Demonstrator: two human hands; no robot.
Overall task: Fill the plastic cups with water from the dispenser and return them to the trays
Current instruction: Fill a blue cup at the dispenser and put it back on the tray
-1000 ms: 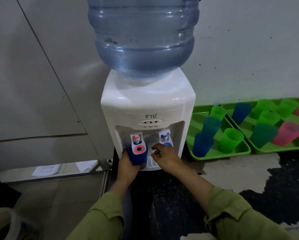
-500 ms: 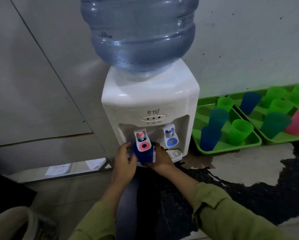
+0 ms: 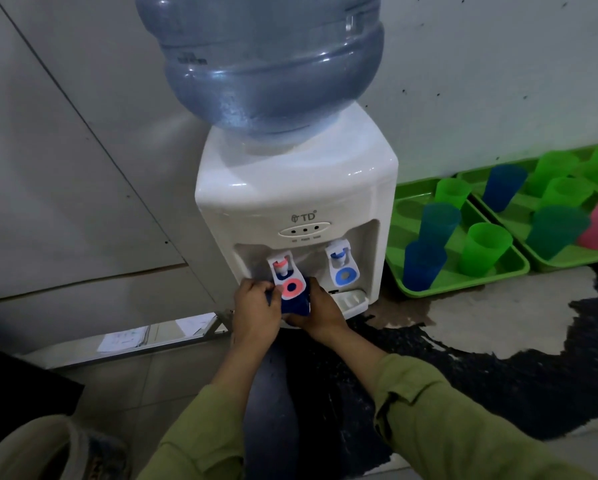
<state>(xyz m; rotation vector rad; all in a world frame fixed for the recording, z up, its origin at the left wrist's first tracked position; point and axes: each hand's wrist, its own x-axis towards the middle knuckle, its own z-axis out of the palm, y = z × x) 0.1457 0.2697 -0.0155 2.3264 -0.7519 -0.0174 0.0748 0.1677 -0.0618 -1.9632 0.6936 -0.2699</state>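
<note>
Head view: a person in olive sleeves holds a blue cup with both hands under the red-marked tap of a white dispenser, which carries a large blue water bottle. The left hand wraps its curled fingers round the cup's left side, while the right hand grips the right side and base. The cup sits just behind the tap's paddle, so its rim is hidden. The blue-marked tap stands free beside it, above the drip tray. On the right, well apart from the hands, two green trays, the near tray and the far tray, hold upright blue, green and pink cups on a wet, dark-stained counter.
</note>
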